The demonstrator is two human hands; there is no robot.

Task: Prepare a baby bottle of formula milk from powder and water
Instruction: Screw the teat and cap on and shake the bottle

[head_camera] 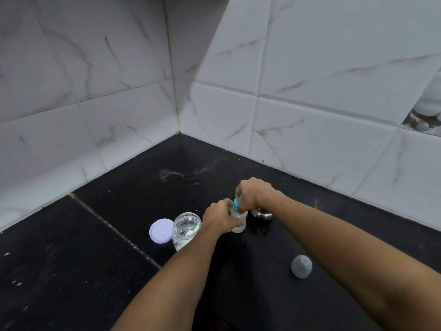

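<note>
Centrally, on a black counter (pixel 95 259) set in a corner of white marbled wall tiles (pixel 310 80):

1. Bottle (pixel 238 222). Small, clear plastic, cloudy whitish contents. Roughly upright, mid-counter, base down at the counter surface; whether it rests there or is held just clear cannot be told. Blue ring (pixel 236 204) at the neck, partly covered from above.

2. Left hand (pixel 218 219). Fingers curled round the bottle body from the left, gripping it.

3. Right hand (pixel 254 193). Comes in from the right, fingers bunched and curled down over the bottle top, gripping at the ring. What lies under the palm is hidden.

4. Jar (pixel 186 231). Clear, open-mouthed, just left of the left hand and touching or nearly touching the wrist. White powder at the bottom; a pale scoop (pixel 193 230) leans inside.

5. Lid (pixel 161 230). Round, pale lilac, lying flat just left of the jar, its right edge hidden behind the jar.

6. Cap (pixel 301 266). Translucent dome, lying alone on the near right of the counter, well apart from the bottle, beside the right forearm.

7. Steel vessel (pixel 261 213). Just right of the bottle, mostly hidden behind the right wrist; kind cannot be told.

8. Smear (pixel 171 174). Whitish patch on the far counter, towards the corner.
</note>
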